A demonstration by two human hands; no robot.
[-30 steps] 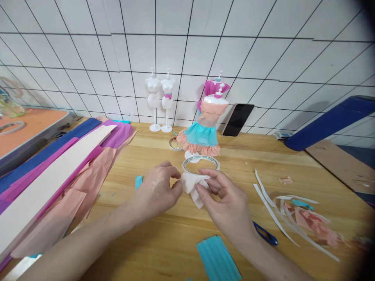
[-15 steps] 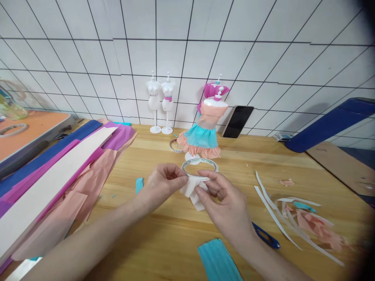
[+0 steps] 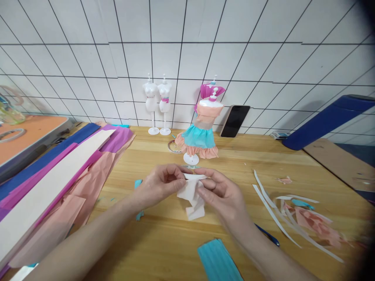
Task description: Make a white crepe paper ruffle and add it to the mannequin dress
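My left hand (image 3: 159,183) and my right hand (image 3: 224,193) meet over the middle of the wooden table (image 3: 164,242). Both pinch a small piece of white crepe paper (image 3: 191,197) that hangs crumpled between them. A ring of tape (image 3: 195,175) sits at the top of the paper, tilted nearly edge-on; which hand holds it I cannot tell. Just behind the hands stands a small mannequin (image 3: 203,128) dressed in peach and teal paper ruffles.
Long sheets of blue, pink, white and peach crepe paper (image 3: 58,171) lie at the left. Two bare white mannequins (image 3: 158,103) and a dark phone (image 3: 234,121) stand by the tiled wall. Paper scraps (image 3: 293,210), blue-handled scissors (image 3: 268,234) and a teal piece (image 3: 218,259) lie right and near.
The tape ring has been lifted off the table and tipped flat between my hands. The white paper now hangs lower and more gathered. My hands have drawn closer together.
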